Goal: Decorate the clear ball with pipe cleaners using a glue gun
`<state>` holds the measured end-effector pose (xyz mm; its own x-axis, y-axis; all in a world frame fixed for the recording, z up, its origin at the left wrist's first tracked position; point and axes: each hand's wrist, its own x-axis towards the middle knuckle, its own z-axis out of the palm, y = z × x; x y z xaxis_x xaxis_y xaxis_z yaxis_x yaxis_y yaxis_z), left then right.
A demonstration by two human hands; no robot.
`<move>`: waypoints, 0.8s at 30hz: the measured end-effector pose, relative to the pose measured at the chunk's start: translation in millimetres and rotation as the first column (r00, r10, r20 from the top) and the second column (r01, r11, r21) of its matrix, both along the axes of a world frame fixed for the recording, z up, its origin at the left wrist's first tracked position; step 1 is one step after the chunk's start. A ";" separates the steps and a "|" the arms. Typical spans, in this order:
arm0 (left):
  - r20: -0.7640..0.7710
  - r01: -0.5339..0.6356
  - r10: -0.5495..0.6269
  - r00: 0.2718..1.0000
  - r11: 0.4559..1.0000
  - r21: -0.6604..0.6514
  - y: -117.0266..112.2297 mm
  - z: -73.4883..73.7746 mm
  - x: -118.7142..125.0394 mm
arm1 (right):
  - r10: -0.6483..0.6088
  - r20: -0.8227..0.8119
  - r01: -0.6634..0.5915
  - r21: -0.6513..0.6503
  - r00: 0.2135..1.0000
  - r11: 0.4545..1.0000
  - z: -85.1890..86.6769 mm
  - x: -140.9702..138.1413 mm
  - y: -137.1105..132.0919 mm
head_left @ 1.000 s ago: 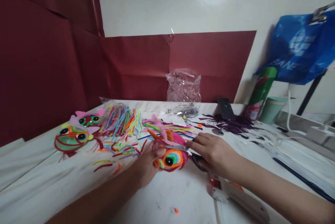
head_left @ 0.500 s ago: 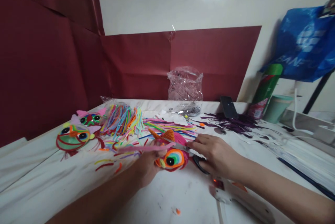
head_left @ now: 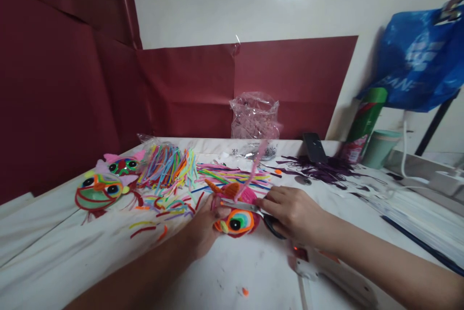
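Note:
My left hand [head_left: 203, 225] is closed on the left side of a pink and orange pipe-cleaner animal head [head_left: 240, 223], which has a large round eye and orange horn-like points. In my right hand [head_left: 295, 211] is a pair of scissors [head_left: 244, 205], fingers in the black handles. The blades lie across the top of the head, just above the eye. A pink pipe cleaner [head_left: 255, 167] sticks up from the head by the blades, its upper end blurred. Whether the blades touch it I cannot tell.
Two finished-looking colourful heads [head_left: 97, 191] lie at the left. Bundled pipe cleaners [head_left: 166, 167] and cut scraps are behind my left hand. A glue gun [head_left: 326, 271] with a red light lies under my right forearm. Further back are a phone [head_left: 314, 147], dark purple strips [head_left: 322, 170] and a cup [head_left: 382, 149].
The pink pipe cleaner, which lay across the head toward the left, now points up and to the right. The scissor blades show more fully over the head.

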<state>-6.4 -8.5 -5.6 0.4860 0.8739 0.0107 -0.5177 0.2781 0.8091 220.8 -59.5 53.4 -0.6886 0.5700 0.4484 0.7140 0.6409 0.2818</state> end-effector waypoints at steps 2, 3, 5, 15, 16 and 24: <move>-0.013 -0.010 0.010 1.000 1.000 0.024 -0.8 3.9 0.3 | -0.030 -0.032 0.028 -0.038 0.999 0.999 2.6 -1.9 -1.0; -0.018 -0.011 0.011 1.000 0.999 0.035 -1.7 6.9 0.6 | -0.047 -0.049 0.043 -0.066 0.998 0.997 4.2 -2.8 -1.6; -0.036 -0.003 0.005 0.999 0.999 0.053 -3.7 13.2 1.1 | -0.075 -0.066 0.066 -0.118 0.995 0.991 7.1 -4.3 -3.0; -0.041 -0.053 0.057 0.998 0.995 0.088 -3.9 8.2 0.6 | -0.063 -0.077 0.047 -0.195 0.995 0.980 4.8 -8.0 -2.7; -0.047 -0.046 0.051 0.998 0.994 0.099 -4.6 8.6 0.8 | -0.058 -0.080 0.041 -0.195 0.995 0.980 4.3 -8.1 -2.3; -0.055 -0.032 0.040 0.998 0.991 0.130 -7.4 14.0 2.0 | -0.080 -0.042 0.074 -0.130 0.996 0.989 1.3 -8.7 -0.7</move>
<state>-4.4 -15.9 8.4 0.4575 0.8839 0.0968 -0.4769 0.1520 0.8657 212.1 -60.1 54.7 -0.6203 0.6755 0.3987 0.7732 0.6121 0.1659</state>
